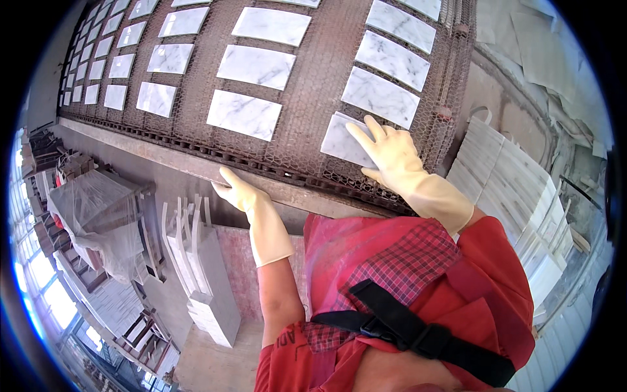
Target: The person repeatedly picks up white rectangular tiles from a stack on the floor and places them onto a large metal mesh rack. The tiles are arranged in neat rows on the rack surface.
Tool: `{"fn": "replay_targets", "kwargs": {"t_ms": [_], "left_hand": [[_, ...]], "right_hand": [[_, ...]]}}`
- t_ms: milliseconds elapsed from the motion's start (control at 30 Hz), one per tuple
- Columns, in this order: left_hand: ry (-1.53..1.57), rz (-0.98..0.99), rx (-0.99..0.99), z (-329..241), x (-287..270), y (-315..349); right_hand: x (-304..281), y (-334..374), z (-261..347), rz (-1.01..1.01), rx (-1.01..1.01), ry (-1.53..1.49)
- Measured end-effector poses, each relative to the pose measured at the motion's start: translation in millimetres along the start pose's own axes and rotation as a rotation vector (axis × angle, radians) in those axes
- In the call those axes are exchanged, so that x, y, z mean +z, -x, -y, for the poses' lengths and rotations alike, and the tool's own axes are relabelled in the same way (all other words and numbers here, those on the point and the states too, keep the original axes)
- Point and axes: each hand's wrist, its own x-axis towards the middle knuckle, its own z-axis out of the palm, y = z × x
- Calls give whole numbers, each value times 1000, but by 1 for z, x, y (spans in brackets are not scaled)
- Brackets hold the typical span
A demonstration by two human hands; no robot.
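Note:
My right hand [395, 153], in a cream rubber glove, reaches over the nearest marble tile [343, 142] at the right end of the mesh conveyor [312, 98]. Its fingers are spread, the fingertips resting on the tile's right part and the thumb by its near edge. A second edge shows along the tile's far side; whether two tiles overlap there I cannot tell. My left hand [243, 191], gloved alike, is at the conveyor's near side rail [196, 164], fingers extended and holding nothing. Another white, grey-veined tile [380, 97] lies just beyond the right hand.
Several rows of marble tiles [256, 66] run along the belt to the far left. Stacked white strips [212, 313] stand below the rail at left. A plastic-wrapped load [98, 202] sits farther left. Large pale slabs [506, 176] lean at the right.

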Motion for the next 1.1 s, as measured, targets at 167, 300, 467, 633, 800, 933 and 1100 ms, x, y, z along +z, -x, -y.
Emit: {"fn": "replay_targets", "kwargs": {"t_ms": [167, 300, 467, 633, 800, 933, 1100], "left_hand": [[14, -45, 23, 12, -4, -6], [-10, -63, 30, 20, -5, -9], [-147, -73, 0, 0, 2, 12], [-207, -73, -3, -2, -4, 13], [-175, -76, 13, 26, -14, -8], [-180, -77, -9, 18, -9, -2], [-209, -123, -65, 9, -11, 8]], "right_hand": [[-2, -8, 3, 17, 32, -25], [-5, -10, -9, -27, -32, -95], [-8, -10, -29, -153, -67, -234], [-42, -32, -81, -447, -78, -268], [-115, -113, -203, -740, 200, -60], [-172, -199, -275, -627, 401, 117], [-201, -289, -290, -551, 259, 161]]}}
